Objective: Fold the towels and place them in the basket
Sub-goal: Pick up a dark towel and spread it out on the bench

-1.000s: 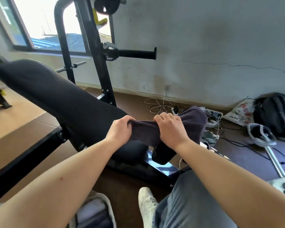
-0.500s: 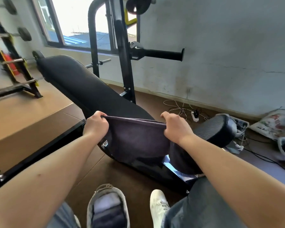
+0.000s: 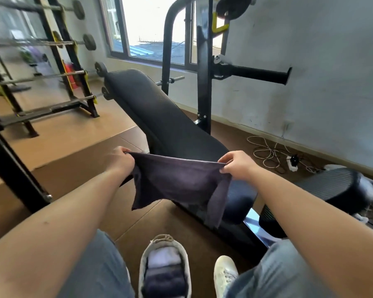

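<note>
gripping one top corner of dark towel [image 3: 181, 183] w/ left hand [image 3: 122, 162], pinching other corner w/ right hand [image 3: 235, 166]. stretched btw them in the air, in front of black weight bench [image 3: 159, 117], lower edge hanging free. near the feet, grey basket [image 3: 140, 274] w/ folded towels inside.

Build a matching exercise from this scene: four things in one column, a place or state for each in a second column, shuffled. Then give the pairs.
Things
1. towel
2. basket
3. bench pad
4. power strip

Places or states
A. on the floor at the foot of the wall
B. on the floor between the person's legs
C. held up by its top edge, left hand and right hand gripping it
D. black, sloping up away from the person

Pairs: 1-C, 2-B, 3-D, 4-A
</note>
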